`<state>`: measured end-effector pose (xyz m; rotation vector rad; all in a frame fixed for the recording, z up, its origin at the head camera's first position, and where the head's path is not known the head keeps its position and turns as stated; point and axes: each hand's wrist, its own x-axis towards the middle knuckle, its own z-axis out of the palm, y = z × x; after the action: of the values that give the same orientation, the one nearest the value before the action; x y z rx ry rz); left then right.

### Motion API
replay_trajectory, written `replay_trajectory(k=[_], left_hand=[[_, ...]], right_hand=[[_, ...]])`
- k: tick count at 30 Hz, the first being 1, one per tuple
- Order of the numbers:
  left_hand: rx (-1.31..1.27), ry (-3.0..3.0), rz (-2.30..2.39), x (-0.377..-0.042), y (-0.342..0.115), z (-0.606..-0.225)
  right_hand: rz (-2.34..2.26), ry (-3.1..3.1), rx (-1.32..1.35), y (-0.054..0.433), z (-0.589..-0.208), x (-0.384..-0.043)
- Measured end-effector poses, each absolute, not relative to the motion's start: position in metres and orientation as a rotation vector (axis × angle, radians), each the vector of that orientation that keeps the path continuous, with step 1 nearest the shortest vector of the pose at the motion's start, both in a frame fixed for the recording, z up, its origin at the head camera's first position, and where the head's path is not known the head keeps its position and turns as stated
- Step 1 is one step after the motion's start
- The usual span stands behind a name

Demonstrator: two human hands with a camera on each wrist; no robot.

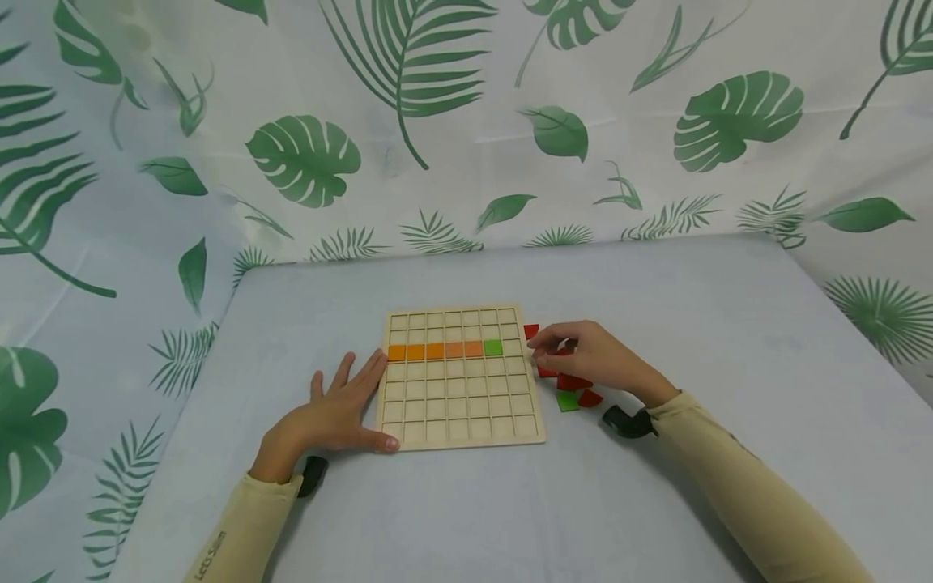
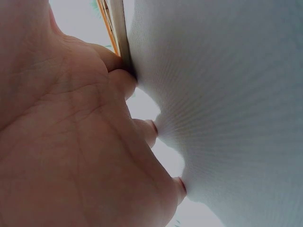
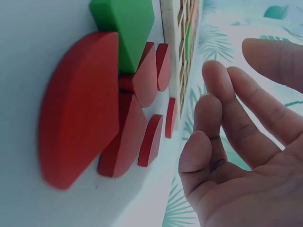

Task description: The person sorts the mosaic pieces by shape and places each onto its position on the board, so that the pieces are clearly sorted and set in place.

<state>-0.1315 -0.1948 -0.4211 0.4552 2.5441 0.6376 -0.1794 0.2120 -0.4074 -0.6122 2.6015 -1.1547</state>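
Observation:
A wooden grid board [image 1: 466,409] lies on the table. Along one of its rows sit several orange tiles [image 1: 415,352] and a green tile [image 1: 492,347]. My left hand [image 1: 328,417] is spread at the board's left side, with the index fingertip and thumb at its edge. To the right of the board, my right hand [image 1: 598,356] hovers over loose red quarter-round pieces [image 1: 574,383]. In the right wrist view its fingers are loosely bent, the thumb stands apart and nothing is between them. A loose green piece [image 3: 125,30] lies among the red ones.
A pale cloth covers the table [image 1: 452,510]. Behind it and at the sides hangs a white curtain [image 1: 466,178] printed with green leaves. A dark wrist device [image 1: 628,422] sits beneath the right wrist, and a similar one [image 1: 313,476] beneath the left.

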Motion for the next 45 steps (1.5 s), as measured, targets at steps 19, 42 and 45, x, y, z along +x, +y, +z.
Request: replay_trajectory(k=[19,42,45], left_hand=[[0.451,2.573,0.592,-0.132,-0.195,-0.427],[0.456,2.552,0.624,-0.132,-0.196,-0.427],[0.463,2.548,0.638,-0.133,-0.196,-0.427]], right_hand=[[-1.172,2.454,-0.566,0.232,-0.410,-0.163],[-1.007,2.551,-0.655,0.251,-0.414,-0.157],[-0.993,2.535,-0.701,0.252,-0.414,-0.157]])
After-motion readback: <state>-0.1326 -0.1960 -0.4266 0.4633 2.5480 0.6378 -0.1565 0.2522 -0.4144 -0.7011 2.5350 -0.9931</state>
